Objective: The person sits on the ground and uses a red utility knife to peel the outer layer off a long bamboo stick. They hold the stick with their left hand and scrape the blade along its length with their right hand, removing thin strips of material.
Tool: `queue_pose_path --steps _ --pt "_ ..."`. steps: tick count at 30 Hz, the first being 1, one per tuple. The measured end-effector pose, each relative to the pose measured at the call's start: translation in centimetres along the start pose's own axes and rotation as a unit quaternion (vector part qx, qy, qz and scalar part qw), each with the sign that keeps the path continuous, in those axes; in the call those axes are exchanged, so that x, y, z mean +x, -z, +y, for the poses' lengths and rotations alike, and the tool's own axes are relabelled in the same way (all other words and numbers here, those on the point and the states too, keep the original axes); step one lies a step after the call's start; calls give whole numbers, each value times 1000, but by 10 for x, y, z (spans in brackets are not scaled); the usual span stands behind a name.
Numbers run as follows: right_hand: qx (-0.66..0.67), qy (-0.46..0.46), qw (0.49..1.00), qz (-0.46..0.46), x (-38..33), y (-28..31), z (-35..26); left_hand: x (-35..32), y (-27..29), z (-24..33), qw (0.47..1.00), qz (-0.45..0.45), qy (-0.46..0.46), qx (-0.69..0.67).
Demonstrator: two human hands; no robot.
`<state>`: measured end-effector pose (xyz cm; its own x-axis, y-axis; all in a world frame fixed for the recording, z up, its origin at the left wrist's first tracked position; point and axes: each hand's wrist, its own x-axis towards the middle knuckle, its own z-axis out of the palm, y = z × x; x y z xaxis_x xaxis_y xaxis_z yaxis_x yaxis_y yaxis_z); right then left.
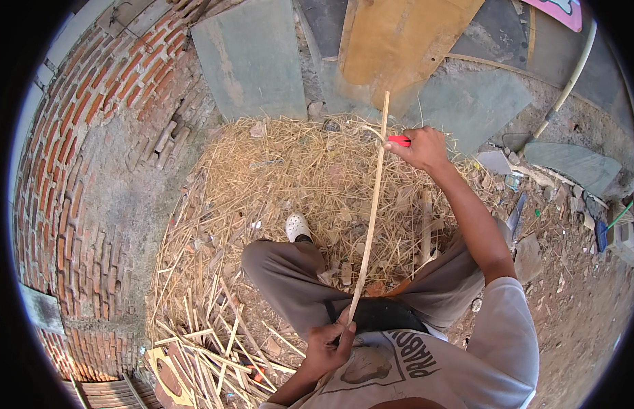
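A long, pale bamboo strip (374,218) runs from my lap up and away in front of me. Its near end is gripped by my left hand (327,346), fingers wrapped round it close to my belly. My right hand (426,148), farther out, is closed on a red-handled knife (399,141) that meets the strip's upper part from the right. The blade is mostly hidden behind the strip and fingers. A thin curled shaving (366,127) stands off the strip's left side at that spot.
Straw-like shavings (289,170) cover the ground ahead. Cut bamboo strips (221,354) are heaped at my lower left. A worn brick wall (78,204) rises on the left; grey sheets (252,61) and a tan board (399,48) lean at the back. A pipe (569,85) stands at right.
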<state>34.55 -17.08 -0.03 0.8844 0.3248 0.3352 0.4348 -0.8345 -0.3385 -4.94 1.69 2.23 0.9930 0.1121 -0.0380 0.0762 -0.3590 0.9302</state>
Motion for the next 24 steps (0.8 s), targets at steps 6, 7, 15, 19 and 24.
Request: queue_pose_path --steps 6,7,15,19,24 --pt "-32 -72 995 -54 21 2 18 -16 5 -4 999 -23 39 -6" --pt "-28 -83 995 -40 24 -2 24 -17 6 -5 999 -21 40 1" --pt "31 -345 935 74 34 -5 119 -45 13 -23 999 -36 35 -2" --pt "55 -230 972 -6 18 -6 53 -8 17 -16 986 72 77 -131" --pt "69 -120 987 -84 -18 5 1 84 41 6 977 125 6 -172"
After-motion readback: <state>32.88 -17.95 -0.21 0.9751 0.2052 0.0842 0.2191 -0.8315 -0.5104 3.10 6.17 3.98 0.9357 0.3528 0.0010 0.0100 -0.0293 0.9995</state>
